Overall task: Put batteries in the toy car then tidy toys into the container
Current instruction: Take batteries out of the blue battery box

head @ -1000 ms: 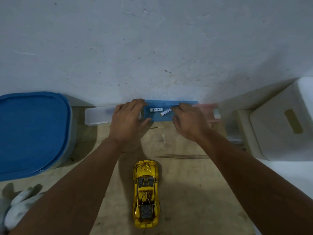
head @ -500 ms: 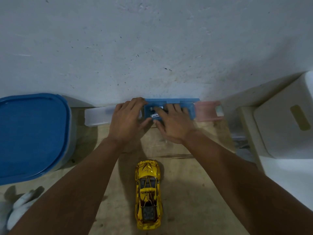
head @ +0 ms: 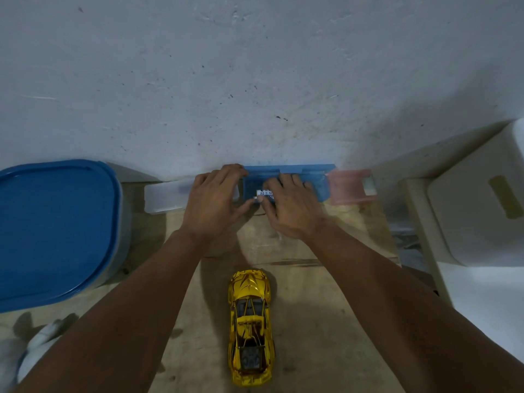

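Observation:
A shiny yellow toy car (head: 251, 327) stands on the wooden board near me, nose pointing at the wall. Against the wall lies a small open blue box (head: 317, 182) with white batteries (head: 266, 192) inside. My left hand (head: 215, 202) holds the box's left end, fingers over its rim and thumb at its front. My right hand (head: 289, 205) reaches into the box, its fingers and thumb pinching the batteries. A large container with a blue lid (head: 54, 231) sits at the left.
A clear box (head: 167, 197) lies left of the blue one and a pink box (head: 350, 187) right of it. A white plastic stool (head: 476, 205) stands at the right. A white soft toy (head: 34, 353) lies at the lower left. The wall is close ahead.
My right hand moved from the box's right end into the box and closed its fingers on the batteries. My left hand has stayed on the left end.

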### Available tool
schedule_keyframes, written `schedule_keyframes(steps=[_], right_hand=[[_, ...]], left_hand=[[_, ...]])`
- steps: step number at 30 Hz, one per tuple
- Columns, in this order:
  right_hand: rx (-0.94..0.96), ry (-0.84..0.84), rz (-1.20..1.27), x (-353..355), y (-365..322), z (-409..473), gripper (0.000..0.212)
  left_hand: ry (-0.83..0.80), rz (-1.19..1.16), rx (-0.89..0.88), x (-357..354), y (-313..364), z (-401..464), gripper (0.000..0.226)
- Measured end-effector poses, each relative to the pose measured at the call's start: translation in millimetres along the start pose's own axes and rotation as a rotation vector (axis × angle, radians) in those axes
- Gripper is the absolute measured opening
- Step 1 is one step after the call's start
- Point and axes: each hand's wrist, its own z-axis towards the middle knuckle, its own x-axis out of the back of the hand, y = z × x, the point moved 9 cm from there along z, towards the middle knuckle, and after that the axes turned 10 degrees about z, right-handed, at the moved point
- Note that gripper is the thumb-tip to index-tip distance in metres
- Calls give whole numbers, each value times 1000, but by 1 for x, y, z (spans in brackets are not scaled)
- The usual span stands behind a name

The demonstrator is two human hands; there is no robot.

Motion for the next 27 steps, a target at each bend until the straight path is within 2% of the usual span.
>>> schedule_keyframes(steps=[17, 22, 25, 27], right_hand=[[0, 7, 167, 1, 0, 11, 49], [-28, 122, 418, 15, 9, 13, 40], [33, 124, 490, 21, 7, 11, 38], [109, 136, 399, 24, 4, 7, 37]], left_hand=[[-24, 23, 16, 0, 0, 1, 58], [-30, 11, 28, 3, 2, 2, 56], [-37, 9, 32, 5, 2, 3, 56], [-19, 16, 19, 5, 2, 3, 54]])
